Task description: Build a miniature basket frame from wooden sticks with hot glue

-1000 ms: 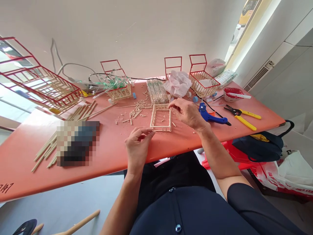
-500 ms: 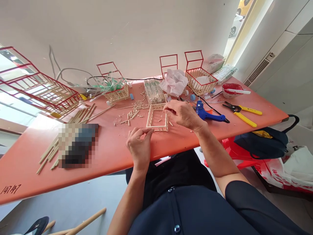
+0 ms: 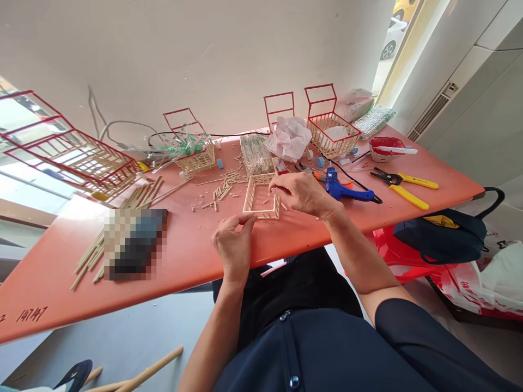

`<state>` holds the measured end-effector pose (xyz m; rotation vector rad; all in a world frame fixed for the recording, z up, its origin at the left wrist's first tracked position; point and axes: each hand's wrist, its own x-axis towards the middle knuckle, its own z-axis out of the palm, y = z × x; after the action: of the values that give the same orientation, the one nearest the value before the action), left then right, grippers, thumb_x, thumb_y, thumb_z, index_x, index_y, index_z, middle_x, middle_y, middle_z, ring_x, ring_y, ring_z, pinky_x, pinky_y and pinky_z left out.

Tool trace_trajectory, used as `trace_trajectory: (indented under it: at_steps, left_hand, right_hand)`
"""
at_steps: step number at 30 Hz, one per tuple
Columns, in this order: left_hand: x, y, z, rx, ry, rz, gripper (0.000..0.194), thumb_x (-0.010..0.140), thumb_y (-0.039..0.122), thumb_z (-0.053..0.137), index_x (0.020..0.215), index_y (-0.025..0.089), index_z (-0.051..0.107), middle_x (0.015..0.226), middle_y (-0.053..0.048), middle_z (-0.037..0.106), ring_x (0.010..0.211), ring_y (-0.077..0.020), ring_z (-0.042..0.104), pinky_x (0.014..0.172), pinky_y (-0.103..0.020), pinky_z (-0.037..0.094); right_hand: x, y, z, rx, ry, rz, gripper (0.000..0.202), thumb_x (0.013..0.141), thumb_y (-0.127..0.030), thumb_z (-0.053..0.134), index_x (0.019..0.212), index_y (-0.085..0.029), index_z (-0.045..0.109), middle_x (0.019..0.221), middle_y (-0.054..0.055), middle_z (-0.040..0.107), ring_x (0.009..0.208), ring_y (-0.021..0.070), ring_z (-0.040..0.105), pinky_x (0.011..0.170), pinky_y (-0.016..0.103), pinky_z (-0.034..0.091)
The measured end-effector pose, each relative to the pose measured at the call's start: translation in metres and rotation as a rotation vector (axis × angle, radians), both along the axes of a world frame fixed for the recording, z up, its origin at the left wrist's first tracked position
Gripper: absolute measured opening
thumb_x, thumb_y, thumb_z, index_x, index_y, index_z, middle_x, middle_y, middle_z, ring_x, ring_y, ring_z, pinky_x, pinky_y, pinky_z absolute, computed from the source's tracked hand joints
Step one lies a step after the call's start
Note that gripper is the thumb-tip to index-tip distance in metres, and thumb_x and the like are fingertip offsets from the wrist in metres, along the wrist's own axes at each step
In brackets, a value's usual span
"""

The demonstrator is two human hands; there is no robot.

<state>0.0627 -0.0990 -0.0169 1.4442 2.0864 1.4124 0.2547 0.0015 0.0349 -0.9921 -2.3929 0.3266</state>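
A small rectangular basket frame [image 3: 261, 211] of pale wooden sticks rests on the table in front of me, with short upright pieces along its sides. My left hand [image 3: 233, 239] pinches its near left corner between thumb and fingers. Over its right side, my right hand [image 3: 304, 193] has its fingertips drawn together; whatever they grip is hidden or too small to name. Short cut stick pieces [image 3: 223, 190] lie scattered just left of the frame. A blue glue gun [image 3: 347, 190] rests to the right of my right hand.
Yellow-handled pliers [image 3: 408, 188] and a red bowl [image 3: 382, 149] with a white tool across it sit at right. Finished stick baskets with red handles [image 3: 337, 139] stand along the wall. Long sticks [image 3: 87, 258] and a blurred dark object [image 3: 139, 245] lie left.
My right hand has shifted slightly left and down along the frame's right side. My left hand keeps its pinch at the corner. The view has turned a little.
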Motion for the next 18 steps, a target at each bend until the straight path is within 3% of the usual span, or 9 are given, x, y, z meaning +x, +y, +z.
trace_trajectory:
  at_steps: [18]
  left_hand:
    - [0.002,0.004,0.002,-0.011,0.051,0.039,0.005,0.080,0.028,0.079,0.077,0.027,0.082,0.085,-0.001,0.083,0.096,-0.0274,0.076,0.093,-0.039,0.054]
  right_hand:
    - [-0.002,-0.009,0.013,-0.044,-0.236,0.042,0.027,0.106,-0.024,0.053,0.096,-0.016,0.077,0.090,0.009,0.079,0.078,0.0184,0.061,0.068,0.031,0.026]
